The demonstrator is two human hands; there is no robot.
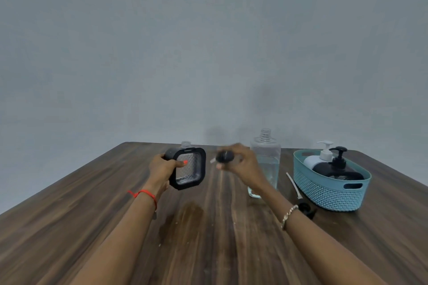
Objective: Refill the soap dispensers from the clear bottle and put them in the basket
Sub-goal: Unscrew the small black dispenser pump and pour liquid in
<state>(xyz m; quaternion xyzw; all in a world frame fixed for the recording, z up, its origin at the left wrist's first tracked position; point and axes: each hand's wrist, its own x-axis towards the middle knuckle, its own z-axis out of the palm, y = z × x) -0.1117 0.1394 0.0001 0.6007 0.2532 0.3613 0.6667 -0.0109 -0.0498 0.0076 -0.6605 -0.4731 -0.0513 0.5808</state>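
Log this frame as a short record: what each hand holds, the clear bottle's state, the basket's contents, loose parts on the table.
left hand: grips black-framed dispenser, neck open
right hand: holds black pump head, blurred
clear bottle: upright, uncapped, partly full
basket: holds white dispenser and black dispenser
loose pump: lies on table beside basket

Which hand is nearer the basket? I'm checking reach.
Right. The right hand is beside the clear bottle, left of the basket; the left hand is farther left.
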